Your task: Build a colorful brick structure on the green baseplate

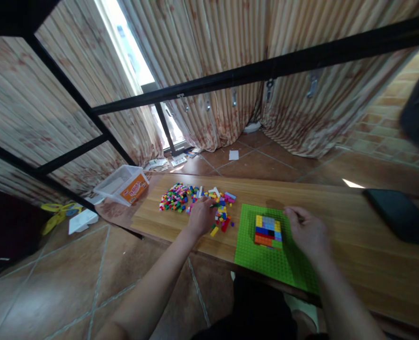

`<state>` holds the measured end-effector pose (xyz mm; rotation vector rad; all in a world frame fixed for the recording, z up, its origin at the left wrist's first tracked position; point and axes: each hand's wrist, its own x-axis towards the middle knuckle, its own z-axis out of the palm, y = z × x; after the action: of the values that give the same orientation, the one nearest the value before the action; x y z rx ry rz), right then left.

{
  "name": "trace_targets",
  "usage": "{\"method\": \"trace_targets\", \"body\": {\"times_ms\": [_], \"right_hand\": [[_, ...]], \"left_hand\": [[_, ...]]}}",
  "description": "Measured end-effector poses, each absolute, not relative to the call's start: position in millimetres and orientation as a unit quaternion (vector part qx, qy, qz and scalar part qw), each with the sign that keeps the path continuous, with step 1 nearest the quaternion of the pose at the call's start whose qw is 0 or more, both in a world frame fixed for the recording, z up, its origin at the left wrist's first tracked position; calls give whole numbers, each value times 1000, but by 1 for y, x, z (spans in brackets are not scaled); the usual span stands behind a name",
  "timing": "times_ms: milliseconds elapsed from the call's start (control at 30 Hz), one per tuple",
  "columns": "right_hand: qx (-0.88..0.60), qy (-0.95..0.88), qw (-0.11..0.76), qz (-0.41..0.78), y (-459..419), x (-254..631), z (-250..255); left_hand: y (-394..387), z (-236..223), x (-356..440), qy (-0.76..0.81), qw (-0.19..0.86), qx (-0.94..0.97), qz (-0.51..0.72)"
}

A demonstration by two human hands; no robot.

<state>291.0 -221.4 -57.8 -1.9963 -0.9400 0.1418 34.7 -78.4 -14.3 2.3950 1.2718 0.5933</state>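
Note:
My left hand (202, 216) reaches over the right part of a pile of small toy building bricks (176, 197), fingers bent down and slightly apart among the pieces. A dark piece shows at its fingertips; whether it is held I cannot tell. On a green studded baseplate (248, 255) stands a low, roughly square block of bricks (268, 232) in yellow, blue, red, orange and grey. Just right of that block, above the plate, my right hand (306, 231) is closed, thumb and forefinger pinched together. Anything between those fingertips is too small to make out.
The wooden bench (344, 222) carries a clear plastic box (122, 184) with an orange label at the left and a dark flat object (400, 215) at the right. Black metal bars (230, 75) cross in front of the curtains. Papers lie on the tiled floor.

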Motion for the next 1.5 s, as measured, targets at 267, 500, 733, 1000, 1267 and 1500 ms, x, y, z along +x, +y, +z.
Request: {"method": "trace_targets", "body": {"times_ms": [267,500,733,1000,1267,1500], "right_hand": [[-679,-413,574,200,-229,277,-42],[-621,-527,530,234,-241,266,-25],[-660,-537,487,199,-244,271,-29],[-700,-558,428,125,-241,275,-42],[-703,-586,397,75,-235,274,-53],[-702,-576,411,85,-233,273,-58]], "left_hand": [[-124,-21,86,379,572,669,285],[-134,-10,114,307,602,701,227],[-135,-9,123,302,532,756,232],[-128,-28,117,418,452,741,268],[-130,-46,126,414,497,725,238],[-133,-46,128,437,484,725,222]]}}
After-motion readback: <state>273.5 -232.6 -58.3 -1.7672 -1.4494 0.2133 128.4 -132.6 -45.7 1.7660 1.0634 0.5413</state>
